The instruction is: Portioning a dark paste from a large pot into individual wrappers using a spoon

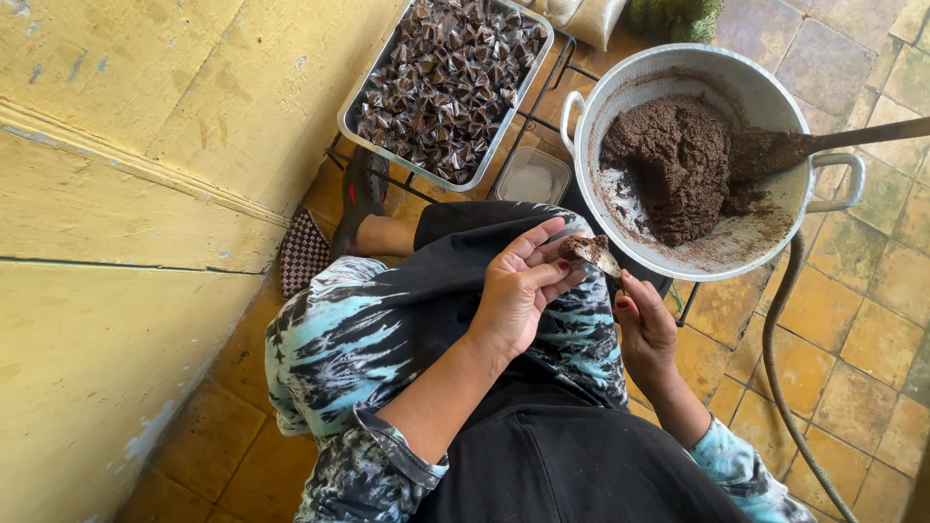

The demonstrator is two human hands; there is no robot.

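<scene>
Black cloth and tie-dye sleeves fill the lower frame above a yellowed tile floor (852,387). Left hand (518,291) cups a small filled wrapper (589,250) at centre; right hand (644,329) curls beneath, empty, below the metal pot (746,82).

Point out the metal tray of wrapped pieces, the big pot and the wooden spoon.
metal tray (346,118), head view, left rim.
big pot (765,89), head view, bare inner wall.
wooden spoon (862,134), head view, handle.
</scene>
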